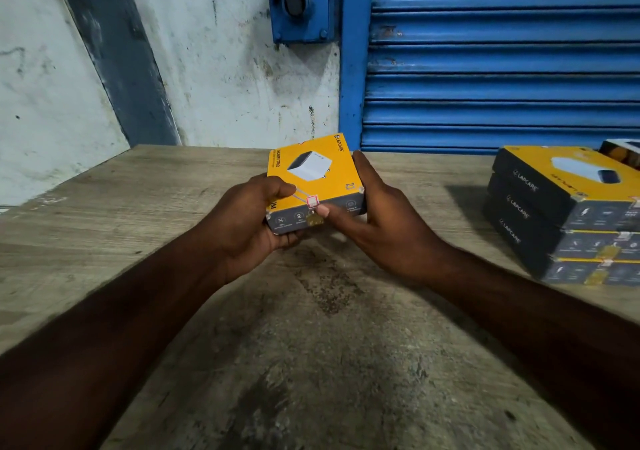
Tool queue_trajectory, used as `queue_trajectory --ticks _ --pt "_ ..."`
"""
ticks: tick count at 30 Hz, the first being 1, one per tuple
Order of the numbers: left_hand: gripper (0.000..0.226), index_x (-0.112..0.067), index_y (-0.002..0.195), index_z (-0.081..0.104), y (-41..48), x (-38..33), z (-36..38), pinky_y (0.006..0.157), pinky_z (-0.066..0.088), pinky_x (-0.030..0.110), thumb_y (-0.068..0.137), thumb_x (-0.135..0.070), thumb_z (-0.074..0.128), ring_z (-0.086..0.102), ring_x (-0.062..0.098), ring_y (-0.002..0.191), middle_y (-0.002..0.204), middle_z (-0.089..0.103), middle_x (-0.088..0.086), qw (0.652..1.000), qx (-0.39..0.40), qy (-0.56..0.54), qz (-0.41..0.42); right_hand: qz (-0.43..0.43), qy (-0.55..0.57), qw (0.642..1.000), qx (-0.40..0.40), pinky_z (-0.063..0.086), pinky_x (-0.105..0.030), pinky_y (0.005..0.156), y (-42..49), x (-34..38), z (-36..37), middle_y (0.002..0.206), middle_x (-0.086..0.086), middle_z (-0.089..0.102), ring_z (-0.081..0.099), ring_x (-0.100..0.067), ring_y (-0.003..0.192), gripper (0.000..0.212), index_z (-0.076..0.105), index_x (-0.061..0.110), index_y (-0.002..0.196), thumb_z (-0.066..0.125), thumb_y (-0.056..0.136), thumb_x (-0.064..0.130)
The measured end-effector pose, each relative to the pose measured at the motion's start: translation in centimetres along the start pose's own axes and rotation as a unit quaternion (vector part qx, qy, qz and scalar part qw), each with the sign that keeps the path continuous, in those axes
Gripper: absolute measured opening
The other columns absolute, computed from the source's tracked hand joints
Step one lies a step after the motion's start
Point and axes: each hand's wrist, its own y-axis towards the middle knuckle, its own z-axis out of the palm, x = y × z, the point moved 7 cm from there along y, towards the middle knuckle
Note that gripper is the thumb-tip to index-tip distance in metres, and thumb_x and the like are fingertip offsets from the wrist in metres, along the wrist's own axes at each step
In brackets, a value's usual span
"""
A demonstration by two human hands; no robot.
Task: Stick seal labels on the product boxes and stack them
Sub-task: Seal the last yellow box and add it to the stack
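Observation:
I hold a yellow-topped product box (313, 172) with dark grey sides above the middle of the wooden table (104, 214). My left hand (252, 217) grips its left end from below. Around the right end wraps my right hand (377, 214), its thumb pressing the box's near side just below a small red-and-white seal label (312, 201) that sits on the near top edge. A gold sticker (314, 220) shows on the grey side under it. At the right edge stands a stack of three like boxes (568, 217), each with labels on its near side.
Another box (623, 150) peeks out behind the stack at the far right. A blue roller shutter (502, 58) and a stained white wall (207, 62) rise directly behind the table's far edge. Dark stains mark the tabletop in front of me.

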Motion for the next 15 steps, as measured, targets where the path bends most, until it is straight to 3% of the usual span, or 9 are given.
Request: queue_trajectory --ticks 7,13,15 --pt "0.037 -0.005 0.134 0.057 -0.35 0.29 0.63 0.068 0.061 0.032 0.098 -0.008 0.046 0.070 0.027 0.092 0.122 0.070 0.018 1.000 0.008 -0.018 0.001 0.005 0.012 0.999 -0.044 0.047 -0.007 0.084 -0.36 0.05 -0.27 0.118 0.021 0.066 0.064 0.008 0.103 0.060 0.041 0.037 0.139 0.075 0.090 0.032" --pt "0.040 0.000 0.137 0.053 -0.06 -0.30 0.13 0.067 0.060 0.032 0.097 -0.007 0.048 0.068 0.029 0.091 0.126 0.067 0.022 1.000 -0.011 0.000 0.027 0.020 0.029 0.999 -0.026 0.054 -0.021 0.093 -0.24 -0.27 -0.10 0.126 0.016 0.065 0.065 0.002 0.108 0.070 0.038 0.032 0.146 0.077 0.088 0.030" --pt "0.040 0.000 0.137 0.052 0.03 -0.28 0.13 0.066 0.061 0.032 0.097 -0.006 0.048 0.068 0.028 0.091 0.127 0.066 0.022 1.000 -0.006 0.000 0.029 0.028 0.043 0.998 -0.028 0.052 -0.018 0.092 -0.29 -0.48 -0.11 0.125 0.021 0.063 0.063 0.005 0.108 0.072 0.039 0.030 0.146 0.079 0.087 0.030"
